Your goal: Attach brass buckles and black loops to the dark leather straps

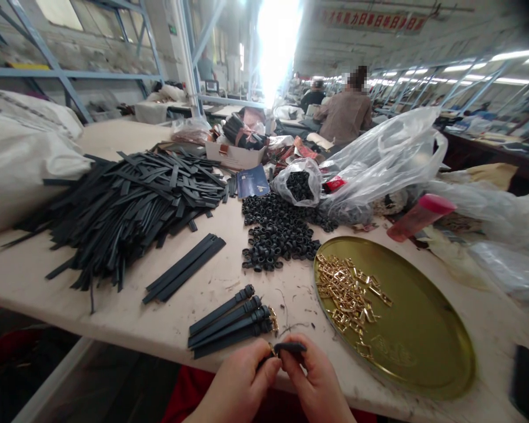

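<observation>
Both hands meet at the table's near edge. My left hand [242, 385] pinches one end of a short black strap [290, 348] where a small gold buckle shows between the fingers. My right hand [315, 385] grips the same strap from the right. Just beyond lie several finished black straps [229, 322] with loops and gold buckles. To the right, a round gold tray [418, 341] holds a scatter of gold buckles [348, 291].
A big heap of black straps [123, 205] covers the table's left, with a small neat stack [185, 267] beside it. Black loops [277, 235] are piled at centre, more in a plastic bag [300, 182]. White sacks sit left, plastic bags right. People sit beyond.
</observation>
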Demonstrator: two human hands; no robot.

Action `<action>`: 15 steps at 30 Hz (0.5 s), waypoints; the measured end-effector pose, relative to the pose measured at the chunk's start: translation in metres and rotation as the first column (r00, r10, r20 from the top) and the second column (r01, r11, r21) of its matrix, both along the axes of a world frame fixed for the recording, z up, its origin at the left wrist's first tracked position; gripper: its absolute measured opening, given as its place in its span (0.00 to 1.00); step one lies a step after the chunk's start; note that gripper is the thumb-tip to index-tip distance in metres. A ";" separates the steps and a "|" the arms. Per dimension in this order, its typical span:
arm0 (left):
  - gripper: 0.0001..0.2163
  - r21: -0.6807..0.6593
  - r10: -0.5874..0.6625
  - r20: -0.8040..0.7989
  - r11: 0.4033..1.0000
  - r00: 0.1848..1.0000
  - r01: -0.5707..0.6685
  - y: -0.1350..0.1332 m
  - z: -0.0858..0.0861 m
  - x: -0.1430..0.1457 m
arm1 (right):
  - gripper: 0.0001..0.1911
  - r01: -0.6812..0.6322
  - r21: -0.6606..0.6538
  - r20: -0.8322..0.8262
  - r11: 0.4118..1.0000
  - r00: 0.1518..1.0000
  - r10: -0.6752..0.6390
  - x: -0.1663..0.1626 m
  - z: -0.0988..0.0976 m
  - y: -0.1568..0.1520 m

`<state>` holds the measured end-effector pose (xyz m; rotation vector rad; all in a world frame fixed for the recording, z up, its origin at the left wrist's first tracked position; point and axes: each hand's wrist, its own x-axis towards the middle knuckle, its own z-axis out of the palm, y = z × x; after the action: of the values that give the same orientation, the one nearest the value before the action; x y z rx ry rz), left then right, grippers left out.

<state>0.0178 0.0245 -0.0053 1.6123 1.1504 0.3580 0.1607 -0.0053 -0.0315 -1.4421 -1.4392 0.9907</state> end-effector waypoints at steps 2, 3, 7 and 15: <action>0.11 -0.056 0.034 0.029 0.998 0.999 -0.032 0.003 -0.004 0.000 | 0.08 0.014 0.029 -0.004 0.999 1.000 -0.014 -0.002 0.000 -0.001; 0.11 -0.083 0.069 0.041 0.994 0.997 -0.065 0.004 -0.007 0.000 | 0.09 0.015 0.037 -0.007 0.999 1.000 -0.015 -0.003 0.000 -0.002; 0.07 -0.084 0.223 0.089 0.973 0.971 -0.216 0.008 -0.010 0.002 | 0.08 -0.108 0.005 0.024 0.994 0.994 0.108 0.004 0.004 0.005; 0.13 -0.207 0.263 0.186 0.952 0.947 -0.224 0.022 -0.011 0.004 | 0.11 -0.032 0.112 0.602 0.993 0.797 -0.042 0.043 0.002 0.119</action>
<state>0.0221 0.0463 -0.0158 1.2408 1.1848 0.5551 0.2040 0.1139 -0.0297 -1.7624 -1.9061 0.4253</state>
